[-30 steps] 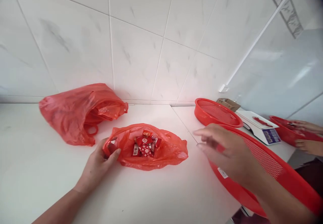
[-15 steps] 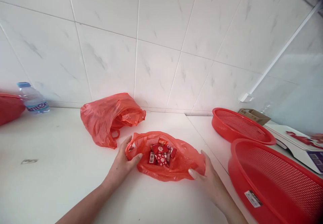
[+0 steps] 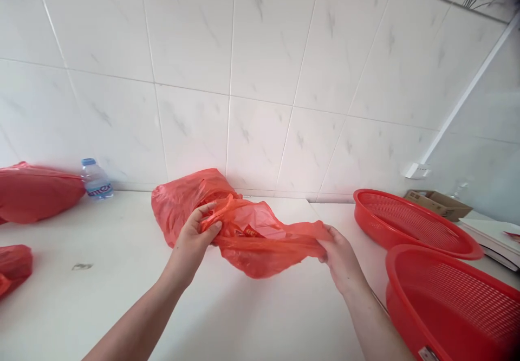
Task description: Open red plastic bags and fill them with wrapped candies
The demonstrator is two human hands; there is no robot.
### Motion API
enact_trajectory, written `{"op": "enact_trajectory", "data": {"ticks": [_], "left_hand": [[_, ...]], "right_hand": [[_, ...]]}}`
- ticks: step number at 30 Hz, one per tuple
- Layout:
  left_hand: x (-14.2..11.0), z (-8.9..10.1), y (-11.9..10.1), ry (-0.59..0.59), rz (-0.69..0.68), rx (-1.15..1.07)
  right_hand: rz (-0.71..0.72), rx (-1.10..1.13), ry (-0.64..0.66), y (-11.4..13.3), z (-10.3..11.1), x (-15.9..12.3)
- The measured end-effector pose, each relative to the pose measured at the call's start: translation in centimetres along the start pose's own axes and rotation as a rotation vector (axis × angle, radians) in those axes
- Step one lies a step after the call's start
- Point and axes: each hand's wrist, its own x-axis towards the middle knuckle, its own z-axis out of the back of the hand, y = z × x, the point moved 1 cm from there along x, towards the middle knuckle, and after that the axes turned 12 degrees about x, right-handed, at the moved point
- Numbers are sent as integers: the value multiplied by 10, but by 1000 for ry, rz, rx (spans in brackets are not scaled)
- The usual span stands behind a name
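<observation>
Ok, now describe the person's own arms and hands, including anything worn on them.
The left hand and right hand show no gloves. The left forearm and right forearm are bare as far as the picture shows, tapering towards the wrists, with no sleeve, watch or bracelet in view.

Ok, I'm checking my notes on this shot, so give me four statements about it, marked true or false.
1. The left hand and right hand hold the same red bag. True.
2. The bottle has a red cap. False: the bottle's cap is blue.
3. Two red baskets are at the right. True.
4. The cardboard box touches the bottle. False: the box is at the far right, well apart.
</observation>
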Motion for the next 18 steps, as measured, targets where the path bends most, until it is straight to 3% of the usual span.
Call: {"op": "enact_trajectory", "data": {"ticks": [5, 8, 13, 15, 18], "left_hand": [[-10, 11, 5, -59, -50, 387], [-14, 20, 2, -145, -56, 472], [-15, 35, -21, -44, -55, 199], [-15, 38, -33, -14, -74, 53], [-18, 41, -48, -62, -122, -81]], "right_hand": [[2, -167, -78, -3, -3, -6], [31, -220, -114, 7, -3, -11], [118, -252, -35, 32, -5, -10], [142, -129, 34, 39, -8, -8], [153, 177, 108, 47, -9, -5]]}}
